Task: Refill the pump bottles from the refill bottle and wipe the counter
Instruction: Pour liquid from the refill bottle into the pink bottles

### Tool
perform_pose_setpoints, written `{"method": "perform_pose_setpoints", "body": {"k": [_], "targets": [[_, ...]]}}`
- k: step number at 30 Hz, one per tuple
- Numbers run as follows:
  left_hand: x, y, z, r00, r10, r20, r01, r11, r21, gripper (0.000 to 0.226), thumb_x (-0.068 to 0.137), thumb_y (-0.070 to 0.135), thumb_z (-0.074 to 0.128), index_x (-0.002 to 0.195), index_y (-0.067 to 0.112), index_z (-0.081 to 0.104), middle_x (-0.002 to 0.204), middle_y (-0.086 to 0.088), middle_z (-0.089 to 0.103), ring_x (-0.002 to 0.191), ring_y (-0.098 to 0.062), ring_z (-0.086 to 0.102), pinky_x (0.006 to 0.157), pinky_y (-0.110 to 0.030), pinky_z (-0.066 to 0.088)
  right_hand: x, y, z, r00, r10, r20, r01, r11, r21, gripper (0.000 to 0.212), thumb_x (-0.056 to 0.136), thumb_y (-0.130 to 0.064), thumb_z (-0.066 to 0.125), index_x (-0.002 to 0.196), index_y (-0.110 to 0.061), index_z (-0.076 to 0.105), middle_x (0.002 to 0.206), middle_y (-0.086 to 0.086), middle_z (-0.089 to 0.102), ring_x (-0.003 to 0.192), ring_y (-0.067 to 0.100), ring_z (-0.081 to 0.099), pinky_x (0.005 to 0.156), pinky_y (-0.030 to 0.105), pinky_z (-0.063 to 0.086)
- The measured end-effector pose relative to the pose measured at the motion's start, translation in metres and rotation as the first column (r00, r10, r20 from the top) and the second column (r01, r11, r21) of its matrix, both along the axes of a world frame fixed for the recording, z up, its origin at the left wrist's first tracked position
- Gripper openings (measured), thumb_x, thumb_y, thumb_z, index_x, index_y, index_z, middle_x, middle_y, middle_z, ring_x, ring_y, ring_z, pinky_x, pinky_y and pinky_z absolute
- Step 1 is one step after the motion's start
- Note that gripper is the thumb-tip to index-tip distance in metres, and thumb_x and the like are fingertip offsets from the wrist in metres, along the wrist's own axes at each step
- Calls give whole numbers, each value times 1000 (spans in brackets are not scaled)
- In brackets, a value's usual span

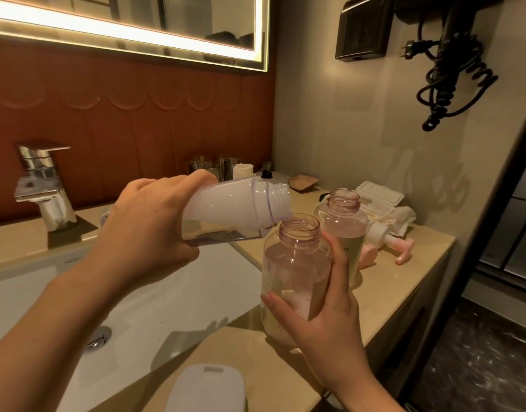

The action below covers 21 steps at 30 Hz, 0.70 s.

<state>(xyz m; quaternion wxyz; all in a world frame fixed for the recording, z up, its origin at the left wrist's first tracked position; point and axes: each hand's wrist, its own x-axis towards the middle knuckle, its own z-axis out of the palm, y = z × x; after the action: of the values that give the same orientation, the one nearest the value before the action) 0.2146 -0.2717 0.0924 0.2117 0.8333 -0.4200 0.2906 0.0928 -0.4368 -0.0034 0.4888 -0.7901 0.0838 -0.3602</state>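
Head view: the left grip [149, 224] is curled round the tilted refill bottle [232, 203]. The bottle's open mouth sits just above the neck of the near pump bottle [291, 257]. The right grip [324, 313] wraps that bottle's lower side on the worktop [404, 289]. Just behind it stands a second uncapped pump bottle [345, 224]. A pink pump head [388, 242] lies to its right and the sink [166, 292] to its left.

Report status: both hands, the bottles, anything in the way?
Left hand grips refill bottle, tilted, mouth over neck of near pump bottle. Right hand holds that bottle. Second open bottle close behind, not blocking.
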Motion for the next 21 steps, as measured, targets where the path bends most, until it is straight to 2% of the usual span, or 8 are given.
{"method": "perform_pose_setpoints", "body": {"k": [3, 8, 12, 15, 19, 21], "targets": [[0, 0, 1, 1000, 9, 12, -9, 1000, 13, 74, 52, 12, 85, 118, 26, 53, 103, 3, 63, 90, -13, 44, 90, -48, 39, 0, -1, -1, 999, 8, 31, -8, 1000, -7, 94, 52, -67, 66, 129, -63, 12, 138, -28, 37, 121, -7, 40, 78, -7, 32], [-2, 1, 3, 999, 26, 25, -27, 999, 36, 75, 53, 12, 85, 118, 27, 53, 104, 3, 63, 98, -23, 55, 95, -50, 36, 1, -1, -2, 997, 26, 75, -25, 1000, -16, 93, 55, -63, 69, 130, -61, 14, 127, -42, 33, 113, -23, 36, 77, -9, 29], [-2, 1, 4, 999, 29, 36, -31, 998, 46, 74, 53, 13, 85, 117, 29, 52, 101, 6, 61, 91, -14, 47, 95, -51, 36, 1, -2, -4, 996, 19, 83, -17, 999, -28, 94, 54, -61, 71, 130, -62, 15, 128, -38, 37, 114, -17, 40, 80, -5, 33], [-2, 1, 5, 998, 31, 54, -34, 998, 58, 72, 54, 14, 84, 116, 30, 51, 94, 13, 53, 88, -10, 41, 93, -50, 37, 2, -4, -5, 996, 24, 86, -21, 999, -37, 94, 54, -63, 71, 130, -62, 16, 135, -27, 41, 121, -3, 43, 89, 8, 36], [-3, 1, 6, 998, 31, 59, -35, 997, 67, 72, 54, 15, 83, 116, 30, 51, 93, 16, 47, 87, -10, 40, 91, -50, 38, 3, -2, -4, 974, 111, 198, -117, 993, 16, 71, 73, -71, 53, 135, -51, 25, 131, -22, 51, 119, 0, 50, 95, 23, 43], [-3, 2, 6, 998, 30, 56, -33, 997, 67, 72, 54, 15, 83, 116, 30, 51, 93, 17, 46, 87, -9, 39, 92, -50, 38, 3, -2, -3, 963, 122, 239, -133, 991, 29, 68, 79, -74, 41, 138, -41, 28, 126, -27, 54, 115, -4, 52, 90, 13, 42]]}}
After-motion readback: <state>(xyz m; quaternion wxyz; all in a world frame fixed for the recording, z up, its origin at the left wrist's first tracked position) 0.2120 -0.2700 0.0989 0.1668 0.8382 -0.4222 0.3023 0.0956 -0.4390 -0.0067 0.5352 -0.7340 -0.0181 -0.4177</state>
